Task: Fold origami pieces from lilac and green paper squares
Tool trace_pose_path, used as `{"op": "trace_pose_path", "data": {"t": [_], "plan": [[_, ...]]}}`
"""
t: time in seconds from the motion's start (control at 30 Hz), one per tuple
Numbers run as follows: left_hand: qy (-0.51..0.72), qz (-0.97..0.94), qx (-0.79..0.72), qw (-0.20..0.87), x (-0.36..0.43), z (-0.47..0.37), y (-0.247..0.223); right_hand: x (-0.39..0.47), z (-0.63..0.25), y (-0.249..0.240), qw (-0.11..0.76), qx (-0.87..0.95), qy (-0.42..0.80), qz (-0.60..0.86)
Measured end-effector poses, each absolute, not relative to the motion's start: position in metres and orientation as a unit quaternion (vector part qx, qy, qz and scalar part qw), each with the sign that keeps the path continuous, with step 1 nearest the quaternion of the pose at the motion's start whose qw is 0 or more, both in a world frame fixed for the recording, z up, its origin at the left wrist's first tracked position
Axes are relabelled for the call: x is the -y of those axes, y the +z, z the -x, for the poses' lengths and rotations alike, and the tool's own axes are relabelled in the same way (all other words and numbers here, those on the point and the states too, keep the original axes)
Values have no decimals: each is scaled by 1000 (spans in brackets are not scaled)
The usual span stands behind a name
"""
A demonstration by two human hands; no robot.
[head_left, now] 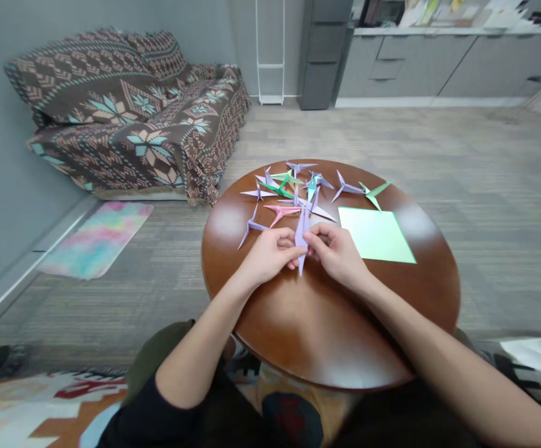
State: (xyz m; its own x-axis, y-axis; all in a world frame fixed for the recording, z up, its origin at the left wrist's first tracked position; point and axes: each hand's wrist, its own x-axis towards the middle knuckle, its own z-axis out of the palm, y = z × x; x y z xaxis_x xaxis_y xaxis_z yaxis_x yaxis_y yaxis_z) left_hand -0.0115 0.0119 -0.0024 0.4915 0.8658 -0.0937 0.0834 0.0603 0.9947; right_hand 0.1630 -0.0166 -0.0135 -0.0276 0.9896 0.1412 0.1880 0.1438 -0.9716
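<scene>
A narrow, pointed piece of folded purple paper is pinched between my two hands over the round brown table. My left hand grips its left side with thumb and fingers. On its right edge, the fingertips of my right hand are closed. Just beyond my hands lie several folded paper cranes, among them a pink one, a green one and a purple one near my left hand. A stack of light green square paper rests to the right of my right hand.
Another green crane and a purple crane lie at the table's far right. Behind stands a sofa under a patterned cover, with a colourful mat on the floor before it. Grey cabinets line the back wall.
</scene>
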Motion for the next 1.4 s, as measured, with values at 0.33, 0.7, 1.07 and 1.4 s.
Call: {"op": "trace_pose_path", "data": {"t": [0.33, 0.7, 1.07, 1.4], "plan": [[358, -599, -418, 582, -13, 12, -5, 13, -163, -14, 421, 608, 454, 497], [530, -499, -422, 540, -21, 14, -6, 21, -161, -5, 379, 618, 482, 492], [432, -529, -403, 609, -15, 11, -4, 16, -163, -16, 415, 641, 423, 488], [441, -585, -419, 536, -15, 10, -1, 20, -157, -15, 423, 621, 449, 483]]}}
